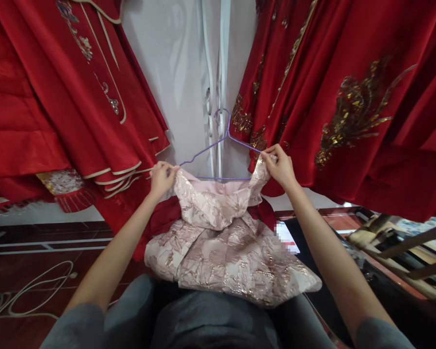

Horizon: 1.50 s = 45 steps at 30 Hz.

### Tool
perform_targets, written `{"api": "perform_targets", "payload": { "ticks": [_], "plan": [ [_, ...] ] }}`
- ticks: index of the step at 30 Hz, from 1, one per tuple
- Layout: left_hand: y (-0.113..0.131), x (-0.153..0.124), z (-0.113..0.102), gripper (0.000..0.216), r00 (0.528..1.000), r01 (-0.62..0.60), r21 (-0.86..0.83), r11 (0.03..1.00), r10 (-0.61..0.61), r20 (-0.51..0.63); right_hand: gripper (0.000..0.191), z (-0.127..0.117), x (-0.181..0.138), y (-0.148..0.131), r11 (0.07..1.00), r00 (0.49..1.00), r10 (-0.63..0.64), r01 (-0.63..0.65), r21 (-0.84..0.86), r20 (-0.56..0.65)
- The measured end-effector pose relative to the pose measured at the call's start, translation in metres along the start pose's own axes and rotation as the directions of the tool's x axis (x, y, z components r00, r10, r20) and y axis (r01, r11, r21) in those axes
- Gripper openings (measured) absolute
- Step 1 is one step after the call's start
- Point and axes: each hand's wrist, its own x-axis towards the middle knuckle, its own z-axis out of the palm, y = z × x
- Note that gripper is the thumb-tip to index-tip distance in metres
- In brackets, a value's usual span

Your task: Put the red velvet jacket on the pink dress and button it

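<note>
A pale pink brocade garment (221,242) with a shiny gold pattern hangs down over my lap. A thin purple wire hanger (218,143) sits inside its neck opening, hook up. My left hand (162,177) is closed on the garment's left shoulder at the hanger's left end. My right hand (280,165) pinches the right shoulder fabric at the hanger's right end. Both arms reach forward and up.
Red embroidered robes hang at the left (58,97) and right (349,97), with a white wall (178,72) between. A white cable (39,291) lies on the dark red floor at the left. Wooden furniture (403,247) stands at the right, a phone (287,237) near my right forearm.
</note>
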Motion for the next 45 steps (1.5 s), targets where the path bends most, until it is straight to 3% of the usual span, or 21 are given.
{"api": "perform_targets", "payload": {
  "ticks": [3, 6, 8, 11, 14, 17, 22, 25, 27, 30, 32, 35, 38, 39, 40, 41, 42, 44, 45],
  "plan": [
    [-0.041, -0.007, -0.003, 0.04, 0.98, 0.196, 0.036, 0.98, -0.196, 0.012, 0.024, 0.003, 0.001, 0.003, 0.999, 1.0, -0.026, 0.026, 0.035, -0.003],
    [-0.063, -0.015, 0.003, 0.041, 0.95, 0.299, 0.016, 0.954, -0.299, 0.093, 0.024, 0.008, 0.001, 0.007, 0.997, 0.999, -0.037, 0.039, 0.063, -0.037],
    [-0.069, -0.017, 0.009, 0.04, 0.942, 0.323, -0.04, 0.946, -0.317, 0.111, 0.025, 0.009, 0.001, 0.01, 0.996, 0.998, -0.04, 0.044, 0.079, -0.053],
    [-0.072, -0.015, 0.016, 0.037, 0.967, 0.254, -0.199, 0.947, -0.255, 0.018, 0.024, 0.008, 0.003, 0.01, 0.995, 0.998, -0.043, 0.047, 0.084, -0.051],
    [-0.066, -0.006, 0.016, 0.034, 0.977, 0.118, -0.336, 0.934, -0.169, -0.127, 0.023, 0.006, 0.005, 0.01, 0.996, 0.998, -0.04, 0.044, 0.08, -0.049],
    [-0.042, 0.01, 0.01, 0.034, 0.981, 0.007, -0.414, 0.91, -0.086, -0.172, 0.024, 0.007, 0.005, 0.01, 0.994, 0.998, -0.031, 0.036, 0.102, -0.046],
    [0.027, 0.036, -0.006, 0.038, 0.988, -0.152, -0.392, 0.907, 0.125, -0.094, 0.027, 0.01, 0.003, 0.016, 0.985, 1.0, -0.014, 0.015, 0.171, -0.008],
    [0.051, 0.047, -0.013, 0.041, 0.973, -0.21, -0.352, 0.912, 0.231, 0.019, 0.027, 0.013, 0.004, 0.021, 0.978, 1.0, -0.004, 0.002, 0.208, 0.01],
    [0.047, 0.053, -0.015, 0.046, 0.963, -0.17, -0.386, 0.907, 0.236, 0.13, 0.027, 0.015, 0.005, 0.024, 0.972, 0.999, 0.007, -0.014, 0.234, 0.032],
    [0.017, 0.057, -0.012, 0.06, 0.973, 0.106, -0.511, 0.853, 0.018, 0.231, 0.028, 0.02, 0.005, 0.026, 0.962, 0.998, 0.026, -0.041, 0.27, 0.056],
    [-0.009, 0.052, -0.01, 0.061, 0.934, 0.321, -0.55, 0.771, -0.16, 0.32, 0.029, 0.022, 0.005, 0.025, 0.956, 0.998, 0.033, -0.049, 0.29, 0.061],
    [-0.044, 0.033, -0.007, 0.043, 0.791, 0.516, -0.357, 0.779, -0.273, 0.547, 0.031, 0.023, 0.005, 0.025, 0.948, 0.997, 0.036, -0.055, 0.312, 0.066],
    [-0.064, 0.009, -0.006, 0.032, 0.642, 0.52, -0.216, 0.827, -0.211, 0.737, 0.033, 0.023, 0.005, 0.026, 0.949, 0.997, 0.043, -0.061, 0.309, 0.064],
    [-0.068, 0.004, -0.006, 0.031, 0.607, 0.481, -0.187, 0.857, -0.171, 0.776, 0.034, 0.023, 0.005, 0.027, 0.95, 0.997, 0.045, -0.061, 0.305, 0.061],
    [-0.071, 0.001, -0.006, 0.031, 0.603, 0.435, -0.183, 0.882, -0.135, 0.786, 0.034, 0.023, 0.006, 0.027, 0.951, 0.997, 0.045, -0.061, 0.302, 0.06],
    [-0.073, 0.0, -0.006, 0.03, 0.644, 0.394, -0.21, 0.895, -0.106, 0.757, 0.034, 0.023, 0.006, 0.028, 0.952, 0.997, 0.046, -0.062, 0.299, 0.06],
    [-0.073, 0.003, -0.006, 0.029, 0.72, 0.366, -0.266, 0.892, -0.09, 0.688, 0.034, 0.023, 0.007, 0.028, 0.953, 0.997, 0.049, -0.064, 0.298, 0.059],
    [-0.069, 0.015, -0.007, 0.031, 0.869, 0.351, -0.419, 0.837, -0.125, 0.479, 0.034, 0.023, 0.008, 0.028, 0.953, 0.997, 0.057, -0.073, 0.293, 0.06],
    [-0.065, 0.024, -0.008, 0.032, 0.907, 0.351, -0.491, 0.797, -0.159, 0.391, 0.035, 0.023, 0.008, 0.027, 0.954, 0.996, 0.063, -0.078, 0.291, 0.061]
  ]
}}
